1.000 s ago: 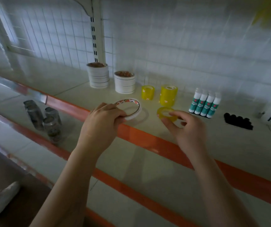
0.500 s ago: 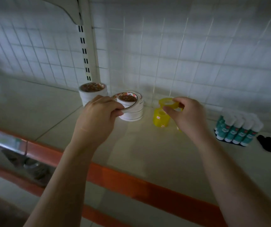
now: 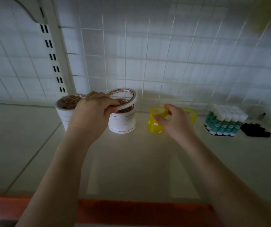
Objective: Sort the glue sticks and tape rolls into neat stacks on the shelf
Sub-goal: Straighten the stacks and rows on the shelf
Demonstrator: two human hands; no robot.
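Now we stack tape on the shelf.
Left hand pinches a white tape roll, tilted just above the white stack; right of that stack, right hand pinches a yellow roll onto the yellow stack. Next: level, centre, let go.

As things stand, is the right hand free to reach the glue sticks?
Probably not straight away: the right hand grips a yellow tape roll over the yellow stack. The shelf between it and the glue sticks looks bare.
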